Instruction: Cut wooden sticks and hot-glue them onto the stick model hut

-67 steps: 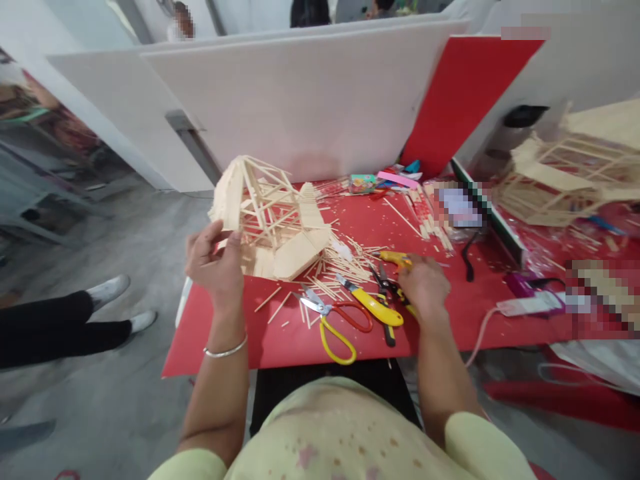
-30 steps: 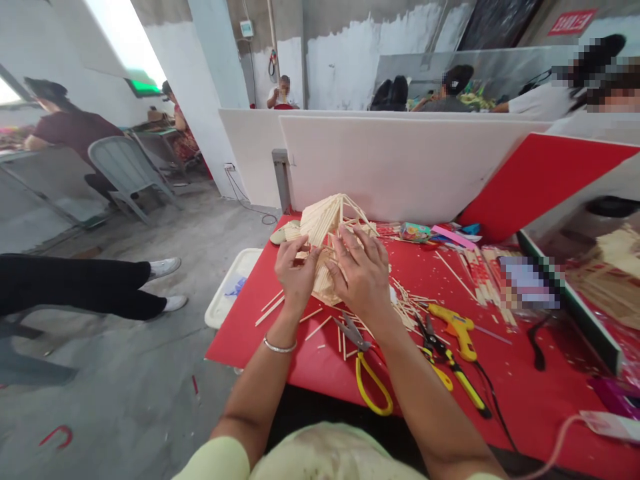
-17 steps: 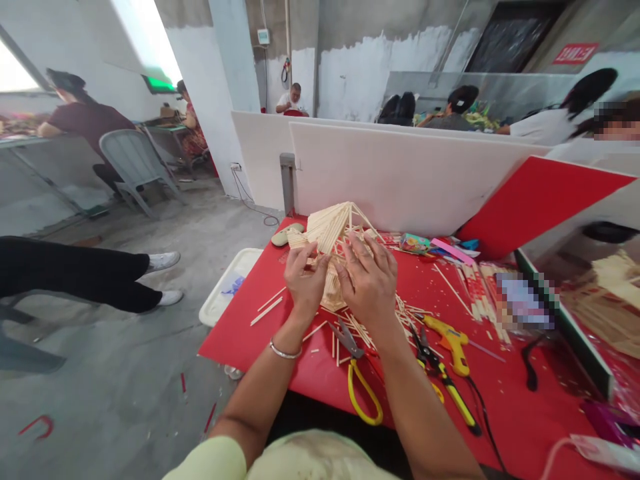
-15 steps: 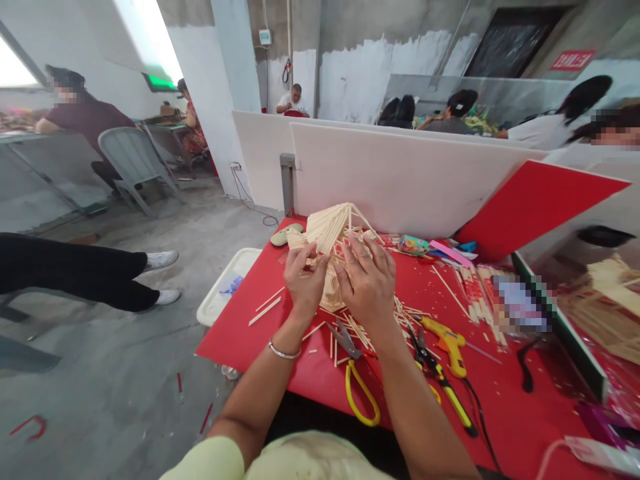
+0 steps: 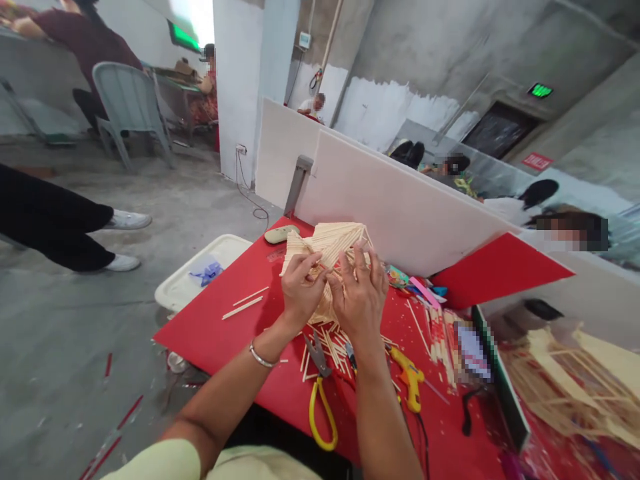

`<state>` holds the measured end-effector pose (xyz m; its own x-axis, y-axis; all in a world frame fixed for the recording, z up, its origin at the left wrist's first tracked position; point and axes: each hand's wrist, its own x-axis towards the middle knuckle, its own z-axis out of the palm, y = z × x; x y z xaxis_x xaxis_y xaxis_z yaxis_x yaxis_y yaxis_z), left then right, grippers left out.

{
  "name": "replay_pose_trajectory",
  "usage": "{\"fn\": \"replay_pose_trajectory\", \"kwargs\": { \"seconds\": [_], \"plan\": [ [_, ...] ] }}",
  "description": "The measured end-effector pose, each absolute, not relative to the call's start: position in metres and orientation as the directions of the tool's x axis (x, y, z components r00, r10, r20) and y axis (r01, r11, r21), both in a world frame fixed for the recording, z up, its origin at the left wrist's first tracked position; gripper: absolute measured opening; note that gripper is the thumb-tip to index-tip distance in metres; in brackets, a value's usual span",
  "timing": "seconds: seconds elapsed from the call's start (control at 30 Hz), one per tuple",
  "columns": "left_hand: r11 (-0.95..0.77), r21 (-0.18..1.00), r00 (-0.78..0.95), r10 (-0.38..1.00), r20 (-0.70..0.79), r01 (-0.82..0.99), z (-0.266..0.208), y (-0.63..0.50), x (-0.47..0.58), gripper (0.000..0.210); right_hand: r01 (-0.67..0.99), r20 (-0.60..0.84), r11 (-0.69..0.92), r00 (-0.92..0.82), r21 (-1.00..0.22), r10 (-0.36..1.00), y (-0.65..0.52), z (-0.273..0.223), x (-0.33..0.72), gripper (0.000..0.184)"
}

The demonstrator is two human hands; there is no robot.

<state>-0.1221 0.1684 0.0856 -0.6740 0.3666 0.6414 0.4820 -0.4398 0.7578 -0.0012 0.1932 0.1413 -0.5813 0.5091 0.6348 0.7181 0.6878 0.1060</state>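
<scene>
A model built from thin pale wooden sticks, with a slanted roof-like top, stands on the red tabletop in front of me. My left hand is at its left front, thumb and forefinger closed in a pinch on it. Whether a loose stick is also between those fingertips I cannot tell. Against the right side of the model rests my right hand, fingers stretched and apart, its thumb near the left fingertips. The hands hide the model's lower front.
Loose sticks, yellow-handled pliers and a yellow glue gun lie nearby on the red table. A white partition stands behind. At the left are a white tray and a person's legs.
The view has turned and tilted, so the table sits further left. The left fingers have closed in on the model, and the right hand lies lower over its side.
</scene>
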Motion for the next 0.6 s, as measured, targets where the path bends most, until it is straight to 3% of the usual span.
{"fn": "replay_pose_trajectory", "kwargs": {
  "seconds": [0.6],
  "plan": [
    [-0.49,0.742,-0.697,0.32,0.642,0.458,0.082,0.169,-0.127,0.027,0.706,0.658,0.699,-0.581,0.115,0.479,0.193,0.136,-0.012,0.054]
  ]
}}
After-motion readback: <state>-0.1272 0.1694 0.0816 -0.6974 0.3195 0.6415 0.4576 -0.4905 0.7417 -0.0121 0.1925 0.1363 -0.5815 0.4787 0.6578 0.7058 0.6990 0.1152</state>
